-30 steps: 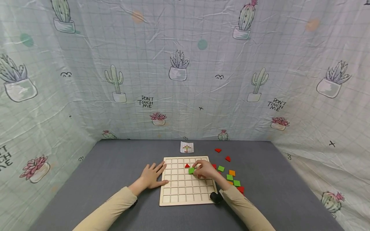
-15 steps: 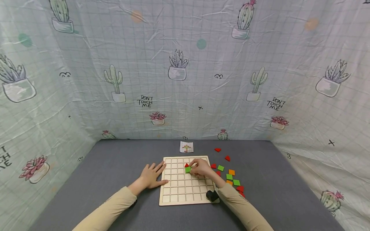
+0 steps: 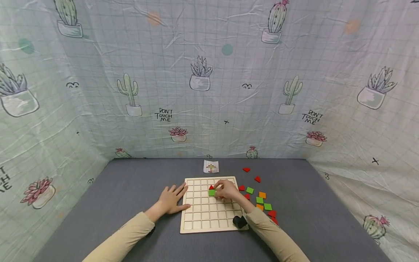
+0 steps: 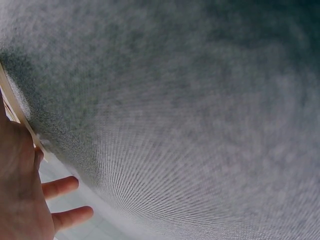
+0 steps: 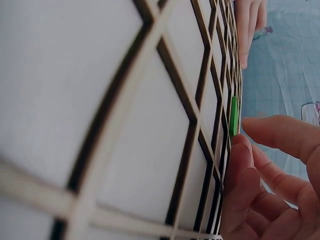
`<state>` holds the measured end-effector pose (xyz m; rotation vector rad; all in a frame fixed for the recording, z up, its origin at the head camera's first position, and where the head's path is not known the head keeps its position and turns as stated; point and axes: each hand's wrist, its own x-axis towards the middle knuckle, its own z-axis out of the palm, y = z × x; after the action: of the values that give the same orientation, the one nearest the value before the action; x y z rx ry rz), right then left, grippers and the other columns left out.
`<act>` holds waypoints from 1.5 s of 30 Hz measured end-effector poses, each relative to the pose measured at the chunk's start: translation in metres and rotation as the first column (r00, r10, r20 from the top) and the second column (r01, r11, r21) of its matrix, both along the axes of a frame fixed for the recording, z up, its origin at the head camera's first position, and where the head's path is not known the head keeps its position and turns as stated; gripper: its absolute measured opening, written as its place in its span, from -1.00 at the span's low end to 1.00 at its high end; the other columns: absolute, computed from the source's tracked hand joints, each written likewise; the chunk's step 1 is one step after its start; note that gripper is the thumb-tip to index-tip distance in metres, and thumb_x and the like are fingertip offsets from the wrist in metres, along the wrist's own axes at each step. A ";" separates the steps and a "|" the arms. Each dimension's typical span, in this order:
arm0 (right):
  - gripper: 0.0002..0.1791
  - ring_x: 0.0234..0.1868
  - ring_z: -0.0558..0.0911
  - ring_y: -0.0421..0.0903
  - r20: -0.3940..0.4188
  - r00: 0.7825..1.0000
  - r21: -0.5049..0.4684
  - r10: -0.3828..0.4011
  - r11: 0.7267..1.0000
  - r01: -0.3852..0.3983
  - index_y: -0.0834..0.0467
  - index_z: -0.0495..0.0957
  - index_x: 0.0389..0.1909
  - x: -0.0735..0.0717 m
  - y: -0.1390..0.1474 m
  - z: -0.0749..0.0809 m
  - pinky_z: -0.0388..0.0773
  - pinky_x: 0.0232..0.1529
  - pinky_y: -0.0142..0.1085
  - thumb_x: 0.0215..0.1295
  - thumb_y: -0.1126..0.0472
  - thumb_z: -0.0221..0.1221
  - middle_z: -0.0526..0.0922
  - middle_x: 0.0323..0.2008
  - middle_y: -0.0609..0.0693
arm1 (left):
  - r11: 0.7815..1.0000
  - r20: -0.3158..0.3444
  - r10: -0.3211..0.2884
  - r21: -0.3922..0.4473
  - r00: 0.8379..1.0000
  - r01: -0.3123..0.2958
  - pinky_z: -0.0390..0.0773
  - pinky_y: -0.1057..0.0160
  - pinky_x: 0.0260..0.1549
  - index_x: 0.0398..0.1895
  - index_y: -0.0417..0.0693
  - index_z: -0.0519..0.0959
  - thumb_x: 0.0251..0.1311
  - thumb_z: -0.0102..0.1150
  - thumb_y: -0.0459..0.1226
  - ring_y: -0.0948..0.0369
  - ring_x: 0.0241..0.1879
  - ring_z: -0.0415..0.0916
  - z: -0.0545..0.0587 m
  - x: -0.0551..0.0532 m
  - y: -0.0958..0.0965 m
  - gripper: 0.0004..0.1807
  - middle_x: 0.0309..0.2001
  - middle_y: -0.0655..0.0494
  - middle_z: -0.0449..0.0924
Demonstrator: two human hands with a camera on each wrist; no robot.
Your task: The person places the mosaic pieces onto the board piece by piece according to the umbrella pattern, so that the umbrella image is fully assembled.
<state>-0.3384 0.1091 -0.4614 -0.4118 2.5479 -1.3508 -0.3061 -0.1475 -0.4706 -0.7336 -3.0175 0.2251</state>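
A pale wooden grid board (image 3: 196,218) lies on the grey table. My left hand (image 3: 171,199) rests at its left edge, fingers spread, thumb touching the rim; in the left wrist view that hand (image 4: 20,185) shows two fingers sticking out. Over the board's upper part, my right hand (image 3: 227,190) pinches the right side of a green square tile (image 3: 211,193), which sits low at a grid cell. Just behind this tile is a red triangle tile (image 3: 211,187). In the right wrist view the green tile (image 5: 234,116) stands by the fingertips (image 5: 252,127); exact contact is partly hidden.
A small printed pattern card (image 3: 211,166) lies behind the board. To the right are scattered red (image 3: 257,179), green (image 3: 267,207) and orange tiles (image 3: 262,195), several of them near the right forearm. A patterned cloth (image 3: 209,120) hangs behind the table.
My right hand has moved left with the green square tile and lowered it into line below the red triangle. Over the last half second it shifted only slightly. The left hand stayed put.
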 end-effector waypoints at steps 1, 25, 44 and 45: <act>-0.71 -0.71 0.42 -0.18 0.000 1.000 -0.003 0.001 1.000 -0.001 0.30 0.53 -0.21 0.000 0.001 0.001 0.31 -0.69 -0.39 -0.03 0.39 0.21 0.59 -0.63 0.16 | 1.000 0.001 0.000 0.004 1.000 0.000 0.23 -0.07 0.02 0.36 0.03 0.08 0.10 -0.24 0.30 -0.06 0.20 0.22 0.000 0.000 0.000 -0.16 0.36 0.10 0.09; -0.73 -0.62 0.51 0.10 -0.080 0.989 -0.050 0.123 0.991 -0.127 0.34 0.52 -0.17 0.009 0.035 0.007 0.42 -0.63 -0.24 0.08 0.34 0.17 0.57 -0.48 0.18 | 1.000 -0.014 -0.005 0.009 1.000 0.005 0.23 -0.08 0.02 0.35 0.01 0.09 0.10 -0.22 0.29 -0.07 0.20 0.23 0.001 0.001 0.001 -0.16 0.35 0.10 0.10; -0.71 -0.47 0.52 0.09 -0.099 0.991 0.013 0.090 0.996 -0.090 0.33 0.50 -0.13 0.026 0.115 0.014 0.43 -0.56 -0.22 0.17 0.24 0.14 0.59 -0.39 0.15 | 1.000 -0.010 -0.010 0.024 1.000 0.011 0.22 -0.11 0.05 0.35 -0.02 0.11 0.10 -0.17 0.27 -0.07 0.20 0.24 0.004 0.004 0.001 -0.16 0.35 0.06 0.11; -0.69 -0.46 0.52 0.10 -0.096 0.992 0.012 0.088 0.996 -0.087 0.34 0.50 -0.12 0.026 0.119 0.015 0.44 -0.56 -0.22 0.17 0.23 0.14 0.59 -0.38 0.16 | 1.000 -0.016 -0.013 0.027 1.000 0.013 0.23 -0.10 0.04 0.34 -0.03 0.12 0.09 -0.16 0.27 -0.07 0.19 0.24 0.004 0.005 0.001 -0.16 0.34 0.06 0.13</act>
<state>-0.3120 0.2279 -0.4461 -0.5934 2.5778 -1.3197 -0.3015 -0.1467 -0.4663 -0.7455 -2.9938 0.1887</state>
